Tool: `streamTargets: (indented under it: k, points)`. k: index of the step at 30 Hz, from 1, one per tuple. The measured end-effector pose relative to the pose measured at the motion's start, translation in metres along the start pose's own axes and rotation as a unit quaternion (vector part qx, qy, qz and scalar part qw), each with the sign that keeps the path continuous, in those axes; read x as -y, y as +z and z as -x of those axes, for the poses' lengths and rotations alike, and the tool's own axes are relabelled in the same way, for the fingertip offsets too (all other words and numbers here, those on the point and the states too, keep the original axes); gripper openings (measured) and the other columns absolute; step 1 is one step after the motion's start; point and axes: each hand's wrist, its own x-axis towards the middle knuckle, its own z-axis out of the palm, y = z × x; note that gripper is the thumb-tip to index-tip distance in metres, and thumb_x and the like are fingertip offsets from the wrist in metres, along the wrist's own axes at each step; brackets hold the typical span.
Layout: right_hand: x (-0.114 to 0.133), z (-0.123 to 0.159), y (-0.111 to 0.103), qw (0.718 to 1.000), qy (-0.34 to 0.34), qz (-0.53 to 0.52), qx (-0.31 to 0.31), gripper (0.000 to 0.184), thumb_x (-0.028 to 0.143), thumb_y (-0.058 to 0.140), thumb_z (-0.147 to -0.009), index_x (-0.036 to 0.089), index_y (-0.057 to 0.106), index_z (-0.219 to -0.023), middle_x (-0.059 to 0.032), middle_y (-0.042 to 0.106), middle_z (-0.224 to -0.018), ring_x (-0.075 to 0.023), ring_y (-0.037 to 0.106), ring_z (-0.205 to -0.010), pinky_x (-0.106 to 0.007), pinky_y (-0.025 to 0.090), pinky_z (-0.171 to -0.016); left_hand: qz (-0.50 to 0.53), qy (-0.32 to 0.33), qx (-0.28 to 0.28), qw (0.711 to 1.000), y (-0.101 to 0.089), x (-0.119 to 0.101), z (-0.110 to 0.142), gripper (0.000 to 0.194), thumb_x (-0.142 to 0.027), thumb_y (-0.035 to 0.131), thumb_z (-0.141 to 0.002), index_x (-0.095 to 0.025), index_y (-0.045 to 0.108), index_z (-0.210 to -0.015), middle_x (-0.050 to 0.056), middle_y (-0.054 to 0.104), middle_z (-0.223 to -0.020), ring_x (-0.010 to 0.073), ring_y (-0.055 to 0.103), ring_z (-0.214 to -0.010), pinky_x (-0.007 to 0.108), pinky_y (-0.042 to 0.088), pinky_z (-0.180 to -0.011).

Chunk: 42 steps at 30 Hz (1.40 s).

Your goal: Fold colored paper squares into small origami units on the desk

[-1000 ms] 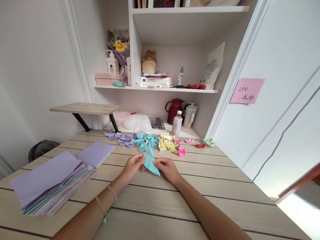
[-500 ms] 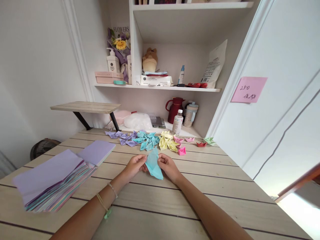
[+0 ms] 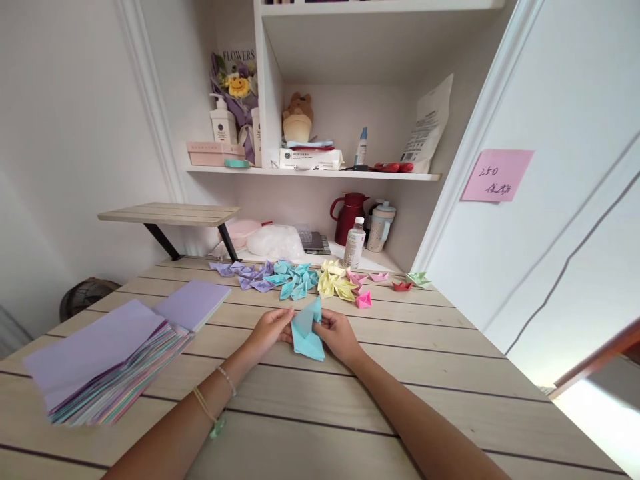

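Paper stack (image 3: 100,353): top sheet flat, unfolded. Left hand (image 3: 270,330) and right hand (image 3: 341,335), right of stack, both pinching blue paper (image 3: 306,340); part-folded, probably unfinished. Folded paper boats (image 3: 296,281), beyond and right of stack, look done.

Pale planks and dark seams run across our worktop (image 3: 280,427), and at the left we see a thick stack of coloured paper (image 3: 115,367), purple on top, a smaller pile (image 3: 193,301) just beside it! Toward the back we spot folded paper boats (image 3: 296,280), purple, blue, yellow, pink, red, green, plus a black-legged riser (image 3: 170,213).
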Motion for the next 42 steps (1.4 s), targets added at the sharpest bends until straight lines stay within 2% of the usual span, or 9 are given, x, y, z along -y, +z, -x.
streamTargets:
  k: [6, 12, 18, 22, 26, 29, 32, 38, 42]
  points:
    - [-0.002, -0.001, 0.003, 0.99, -0.016, 0.13, -0.052, 0.01, 0.017, 0.058, -0.061, 0.016, 0.066, -0.067, 0.0024, 0.058, -0.061, -0.0131, 0.047, -0.055, -0.024, 0.038, -0.054, -0.034, -0.023, 0.055, 0.998, 0.006, -0.005, 0.009, 0.039, -0.046, 0.066, -0.065, -0.01, 0.064, -0.08, 0.007, 0.067, -0.064, 0.0167, 0.064, -0.057, 0.028, 0.051, -0.059]
    - [0.0, 0.003, 0.003, 0.982, -0.067, 0.173, -0.036, 0.014, 0.014, 0.052, -0.065, 0.016, 0.065, -0.06, 0.003, 0.054, -0.055, -0.0124, 0.046, -0.053, -0.023, 0.036, -0.053, -0.023, -0.055, 0.043, 0.997, 0.007, -0.011, 0.011, 0.04, -0.047, 0.066, -0.065, -0.011, 0.065, -0.082, 0.009, 0.07, -0.072, 0.0181, 0.066, -0.06, 0.03, 0.051, -0.062]
    - [-0.001, 0.001, 0.0, 1.0, -0.01, 0.003, 0.019, 0.023, 0.026, 0.056, -0.07, 0.02, 0.071, -0.085, -0.0037, 0.069, -0.079, -0.0205, 0.06, -0.072, -0.034, 0.047, -0.069, -0.008, -0.037, 0.047, 0.998, 0.0, -0.013, 0.011, 0.034, -0.036, 0.073, -0.061, -0.013, 0.066, -0.085, 0.008, 0.07, -0.077, 0.0162, 0.065, -0.067, 0.027, 0.05, -0.064]
    - [-0.002, -0.001, -0.004, 0.994, 0.045, -0.094, 0.045, 0.025, 0.03, 0.067, -0.062, 0.018, 0.071, -0.083, -0.0054, 0.07, -0.076, -0.0186, 0.062, -0.066, -0.035, 0.049, -0.068, -0.028, -0.02, 0.039, 0.999, -0.002, -0.01, 0.009, 0.041, -0.03, 0.077, -0.057, -0.012, 0.064, -0.093, 0.006, 0.069, -0.071, 0.0161, 0.064, -0.066, 0.025, 0.048, -0.061]
    - [-0.001, 0.0, -0.007, 0.983, 0.081, -0.143, 0.078, 0.028, 0.028, 0.073, -0.057, 0.017, 0.07, -0.083, -0.0051, 0.069, -0.071, -0.0183, 0.063, -0.066, -0.034, 0.049, -0.069, -0.021, 0.017, -0.01, 1.0, -0.002, -0.005, 0.006, 0.048, -0.032, 0.076, -0.058, -0.013, 0.059, -0.098, 0.006, 0.069, -0.071, 0.0155, 0.063, -0.061, 0.024, 0.046, -0.058]
    - [-0.002, -0.001, -0.006, 0.987, 0.083, -0.131, 0.04, 0.026, 0.03, 0.073, -0.057, 0.017, 0.071, -0.079, -0.0038, 0.069, -0.067, -0.0189, 0.063, -0.066, -0.034, 0.049, -0.068, -0.002, 0.037, -0.042, 0.998, -0.002, -0.004, 0.005, 0.055, -0.034, 0.076, -0.057, -0.016, 0.052, -0.103, 0.004, 0.068, -0.07, 0.0155, 0.062, -0.056, 0.023, 0.044, -0.053]
    - [-0.004, -0.002, -0.006, 0.99, 0.076, -0.114, -0.017, 0.025, 0.03, 0.074, -0.055, 0.017, 0.071, -0.077, -0.0027, 0.068, -0.064, -0.0176, 0.061, -0.063, -0.032, 0.048, -0.065, 0.003, 0.046, -0.022, 0.999, -0.002, -0.005, 0.005, 0.049, -0.034, 0.076, -0.057, -0.017, 0.052, -0.096, 0.002, 0.067, -0.067, 0.0135, 0.06, -0.053, 0.021, 0.041, -0.05]
    - [0.0, -0.001, -0.004, 0.99, 0.083, -0.109, 0.025, 0.027, 0.033, 0.076, -0.055, 0.017, 0.07, -0.075, -0.0017, 0.066, -0.068, -0.0151, 0.058, -0.064, -0.029, 0.047, -0.065, -0.018, 0.072, -0.073, 0.995, -0.006, -0.005, 0.002, 0.032, -0.033, 0.076, -0.055, -0.012, 0.065, -0.076, 0.006, 0.069, -0.071, 0.016, 0.061, -0.064, 0.025, 0.044, -0.06]
    - [0.001, -0.002, -0.002, 0.99, 0.077, -0.116, -0.028, 0.028, 0.041, 0.071, -0.063, 0.016, 0.064, -0.073, 0.0003, 0.06, -0.062, -0.0111, 0.052, -0.056, -0.024, 0.043, -0.054, -0.018, 0.048, -0.034, 0.998, -0.008, -0.004, 0.001, 0.035, -0.035, 0.077, -0.054, -0.011, 0.068, -0.08, 0.009, 0.07, -0.078, 0.0181, 0.062, -0.069, 0.027, 0.046, -0.065]
